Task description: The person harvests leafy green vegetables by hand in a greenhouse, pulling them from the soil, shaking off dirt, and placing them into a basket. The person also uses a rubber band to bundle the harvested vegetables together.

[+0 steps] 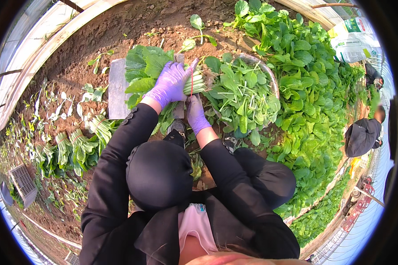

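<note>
My left hand point(170, 82), in a purple glove, is closed around a bunch of leafy greens point(149, 64), its leaves pointing left and its pale stems to the right. A red band point(192, 79) runs across the stems. At the stems' lower side, my right hand point(196, 114), also in a purple glove, holds the band's lower end; its fingertips are partly hidden. Under the bunch lies a flat grey board point(117, 89). Just right of the hands, a round basin point(274, 79) is heaped with loose leaves and stems point(245, 96).
Banded bunches of greens point(78, 149) lie on the soil at left, near a plastic crate point(24, 185). A dense bed of growing greens point(308, 99) fills the right side. White printed sacks point(353, 46) stand at upper right. Another person point(363, 137) crouches at far right.
</note>
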Tool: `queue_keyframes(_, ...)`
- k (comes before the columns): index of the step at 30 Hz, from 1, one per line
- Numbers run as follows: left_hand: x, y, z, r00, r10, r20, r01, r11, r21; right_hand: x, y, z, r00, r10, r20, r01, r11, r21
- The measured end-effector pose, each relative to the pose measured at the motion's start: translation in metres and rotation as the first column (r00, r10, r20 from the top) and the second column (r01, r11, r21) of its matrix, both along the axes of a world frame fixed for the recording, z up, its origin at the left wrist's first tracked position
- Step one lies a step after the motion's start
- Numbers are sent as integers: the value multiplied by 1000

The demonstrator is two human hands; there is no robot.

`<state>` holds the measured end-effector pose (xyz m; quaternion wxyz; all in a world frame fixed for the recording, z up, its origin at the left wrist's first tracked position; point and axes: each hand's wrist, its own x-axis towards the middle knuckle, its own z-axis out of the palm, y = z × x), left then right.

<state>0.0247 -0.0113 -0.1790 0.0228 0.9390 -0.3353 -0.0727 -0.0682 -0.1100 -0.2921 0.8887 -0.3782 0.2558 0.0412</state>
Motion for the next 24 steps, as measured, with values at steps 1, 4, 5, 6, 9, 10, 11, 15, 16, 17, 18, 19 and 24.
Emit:
queue_keyframes(1, 0, 0, -1, 1000, 0, -14, -1, 1000, -7, 1, -4, -3, 999, 38, -7, -39, 992, -122)
queue_keyframes(4, 1, -2, -3, 999, -5, -37, 4, 1000, -27, 5, -18, -13, 989, 148, -13, -136, 869, -475)
queue_keyframes(5, 1, -3, -3, 999, -10, -33, 9, 999, -34, 3, -18, -17, 992, 128, -2, -113, 866, -488)
queue_keyframes(6, 1, 0, -4, 1000, -4, -29, 3, 999, -36, 1, -13, -16, 993, 118, 9, -98, 863, -495)
queue_keyframes(9, 2, 3, -5, 999, 9, -43, -10, 1000, -27, -5, -4, -20, 1000, 26, -11, -29, 922, -386)
queue_keyframes(10, 3, 0, -3, 997, 9, -81, -10, 1000, -14, -6, -3, -27, 999, -19, 39, 30, 948, -317)
queue_keyframes(11, 2, -1, -2, 998, 2, -62, -5, 999, -47, -8, -4, -34, 994, -67, 86, 86, 966, -244)
queue_keyframes(15, -5, 8, -6, 999, 17, -37, -20, 996, -85, -3, -8, -38, 997, -46, 61, 47, 999, 0)
queue_keyframes(16, -8, 10, -4, 998, 17, -53, -21, 997, -81, -5, -10, -40, 996, -6, 88, 6, 1000, -1)
queue_keyframes(17, -12, 13, -3, 997, 17, -69, -23, 997, -77, -4, -14, -41, 992, -11, 122, -9, 987, 162)
queue_keyframes(18, -17, 11, 1, 998, -1, -64, -6, 994, -111, -4, -27, -50, 987, -28, 157, -23, 950, 312)
queue_keyframes(19, -25, 17, 3, 998, 1, -57, -9, 991, -132, 1, -30, -44, 982, -33, 187, -59, 883, 465)
queue_keyframes(24, -68, 43, 0, 999, 20, 42, -8, 965, -263, 34, -75, -7, 972, 208, 111, -235, 822, 519)
